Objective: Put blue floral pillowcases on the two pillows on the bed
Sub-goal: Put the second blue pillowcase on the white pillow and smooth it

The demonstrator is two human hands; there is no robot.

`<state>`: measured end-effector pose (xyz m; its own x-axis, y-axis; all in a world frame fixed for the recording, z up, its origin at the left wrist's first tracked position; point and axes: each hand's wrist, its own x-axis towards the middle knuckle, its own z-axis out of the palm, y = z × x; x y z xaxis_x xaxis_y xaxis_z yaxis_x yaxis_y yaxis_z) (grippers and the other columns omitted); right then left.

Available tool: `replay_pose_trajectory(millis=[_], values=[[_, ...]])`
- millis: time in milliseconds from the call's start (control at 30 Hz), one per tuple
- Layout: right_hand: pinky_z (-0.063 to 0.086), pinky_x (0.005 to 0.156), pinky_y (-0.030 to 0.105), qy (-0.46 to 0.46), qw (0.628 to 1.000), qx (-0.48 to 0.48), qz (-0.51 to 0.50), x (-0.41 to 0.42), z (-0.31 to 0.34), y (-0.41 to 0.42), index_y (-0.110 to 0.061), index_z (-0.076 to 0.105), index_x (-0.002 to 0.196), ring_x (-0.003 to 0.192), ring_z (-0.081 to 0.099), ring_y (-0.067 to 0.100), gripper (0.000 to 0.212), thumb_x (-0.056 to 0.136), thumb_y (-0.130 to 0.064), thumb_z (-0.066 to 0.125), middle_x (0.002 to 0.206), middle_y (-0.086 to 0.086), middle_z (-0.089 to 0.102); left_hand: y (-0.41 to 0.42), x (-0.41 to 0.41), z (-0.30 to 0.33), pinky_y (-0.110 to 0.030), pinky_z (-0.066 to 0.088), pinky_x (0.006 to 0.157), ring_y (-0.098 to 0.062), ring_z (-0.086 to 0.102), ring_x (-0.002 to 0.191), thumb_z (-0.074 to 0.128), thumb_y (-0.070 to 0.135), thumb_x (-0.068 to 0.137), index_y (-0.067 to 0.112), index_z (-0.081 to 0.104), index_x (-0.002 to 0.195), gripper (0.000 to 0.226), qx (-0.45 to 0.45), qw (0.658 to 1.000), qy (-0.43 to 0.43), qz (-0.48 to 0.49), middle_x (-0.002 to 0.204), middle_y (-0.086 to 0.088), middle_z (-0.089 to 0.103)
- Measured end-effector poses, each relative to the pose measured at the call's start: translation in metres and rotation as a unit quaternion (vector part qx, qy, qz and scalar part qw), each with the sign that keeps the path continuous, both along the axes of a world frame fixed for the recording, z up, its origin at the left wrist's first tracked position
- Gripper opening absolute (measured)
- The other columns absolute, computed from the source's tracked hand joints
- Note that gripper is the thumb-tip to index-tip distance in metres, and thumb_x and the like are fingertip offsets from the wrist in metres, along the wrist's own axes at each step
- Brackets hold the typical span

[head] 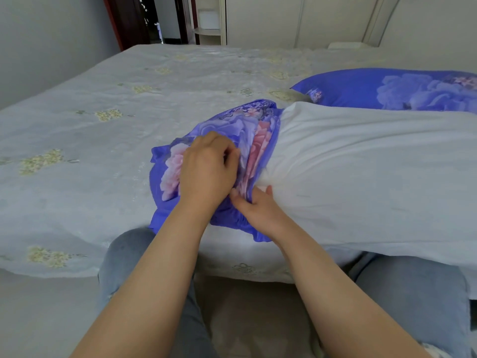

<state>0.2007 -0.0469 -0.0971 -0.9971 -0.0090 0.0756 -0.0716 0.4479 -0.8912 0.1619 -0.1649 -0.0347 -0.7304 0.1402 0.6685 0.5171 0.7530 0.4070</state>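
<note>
With the bunched pillowcase (219, 140) capping the white pillow's (361, 171) left end on the bed (103, 99), the left hand (206, 169) and right hand (258, 205), fingers gripping its gathered hem, are best drawing it evenly rightward.
</note>
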Motion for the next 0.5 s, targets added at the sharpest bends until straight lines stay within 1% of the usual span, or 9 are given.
replay_pose_trajectory(millis=[67,100,133,200,300,333,367,433,500], values=[[-0.012,0.113,0.04,0.008,1.0,0.009,0.026,0.001,0.006,-0.001,-0.04,0.059,0.113,0.128,0.041,0.009,0.03,0.086,-0.052,0.056,0.121,-0.01,0.061,0.014,0.002,0.01,-0.035,0.045,0.069,-0.021,0.056,0.073,0.06,0.022,0.088,0.011,0.061,0.079,0.013,0.071,0.993,-0.075,-0.048,0.085,-0.002,0.061],[-0.009,0.113,0.042,-0.006,0.999,0.003,0.033,0.0,0.007,-0.001,-0.045,0.061,0.101,0.122,0.046,0.01,0.028,0.076,-0.057,0.062,0.111,-0.012,0.064,0.02,0.003,0.012,-0.034,0.047,0.071,-0.019,0.058,0.074,0.061,0.023,0.088,0.014,0.061,0.08,0.012,0.098,0.986,-0.117,-0.07,0.086,0.0,0.062],[-0.007,0.113,0.041,-0.015,0.999,-0.006,0.034,0.0,0.01,-0.001,-0.047,0.062,0.087,0.116,0.051,0.011,0.024,0.066,-0.056,0.066,0.099,-0.013,0.065,0.026,0.005,0.013,-0.034,0.048,0.073,-0.017,0.059,0.074,0.061,0.024,0.088,0.017,0.061,0.079,0.011,0.104,0.98,-0.146,-0.087,0.086,0.001,0.063],[-0.009,0.113,0.038,-0.015,0.999,-0.04,0.025,-0.002,0.013,-0.002,-0.037,0.059,0.07,0.108,0.055,0.013,0.016,0.057,-0.043,0.066,0.082,-0.012,0.061,0.032,0.008,0.01,-0.034,0.049,0.076,-0.016,0.061,0.077,0.063,0.025,0.087,0.017,0.064,0.081,0.01,0.074,0.975,-0.18,-0.107,0.087,0.002,0.065],[-0.012,0.115,0.039,-0.015,0.995,-0.095,-0.005,-0.005,0.01,-0.004,-0.028,0.061,0.067,0.102,0.058,0.004,0.007,0.061,-0.031,0.064,0.079,-0.01,0.069,0.03,0.007,0.003,-0.033,0.05,0.077,-0.012,0.062,0.079,0.064,0.026,0.087,0.017,0.068,0.083,0.011,0.063,0.965,-0.225,-0.119,0.085,0.004,0.067],[-0.008,0.117,0.041,-0.015,0.994,-0.112,-0.009,-0.006,0.007,-0.006,-0.029,0.066,0.067,0.099,0.058,0.0,0.002,0.065,-0.028,0.065,0.077,-0.011,0.071,0.026,0.005,-0.001,-0.032,0.05,0.077,-0.012,0.061,0.079,0.062,0.026,0.088,0.016,0.068,0.083,0.013,0.07,0.963,-0.232,-0.118,0.083,0.005,0.067],[-0.001,0.118,0.044,-0.016,0.99,-0.142,-0.013,-0.008,0.004,-0.007,-0.032,0.07,0.068,0.098,0.059,-0.001,0.008,0.068,-0.025,0.065,0.076,-0.012,0.072,0.022,0.004,-0.004,-0.032,0.049,0.076,-0.012,0.061,0.079,0.06,0.027,0.09,0.015,0.068,0.083,0.015,0.069,0.966,-0.225,-0.11,0.083,0.004,0.067],[0.017,0.115,0.052,-0.003,0.983,-0.179,-0.047,-0.015,-0.005,-0.01,-0.037,0.073,0.078,0.105,0.062,0.012,0.018,0.067,-0.029,0.061,0.08,-0.01,0.074,0.01,0.002,-0.014,-0.031,0.046,0.077,-0.017,0.058,0.085,0.056,0.028,0.092,0.015,0.067,0.088,0.017,0.055,0.981,-0.168,-0.084,0.089,0.0,0.065],[0.029,0.11,0.052,0.002,0.977,-0.191,-0.091,-0.021,-0.012,-0.012,-0.034,0.072,0.089,0.112,0.058,0.024,0.027,0.064,-0.038,0.061,0.089,-0.005,0.074,-0.006,-0.002,-0.026,-0.035,0.044,0.082,-0.025,0.054,0.095,0.056,0.028,0.091,0.014,0.067,0.097,0.018,0.027,0.995,-0.099,-0.022,0.099,-0.005,0.062]])
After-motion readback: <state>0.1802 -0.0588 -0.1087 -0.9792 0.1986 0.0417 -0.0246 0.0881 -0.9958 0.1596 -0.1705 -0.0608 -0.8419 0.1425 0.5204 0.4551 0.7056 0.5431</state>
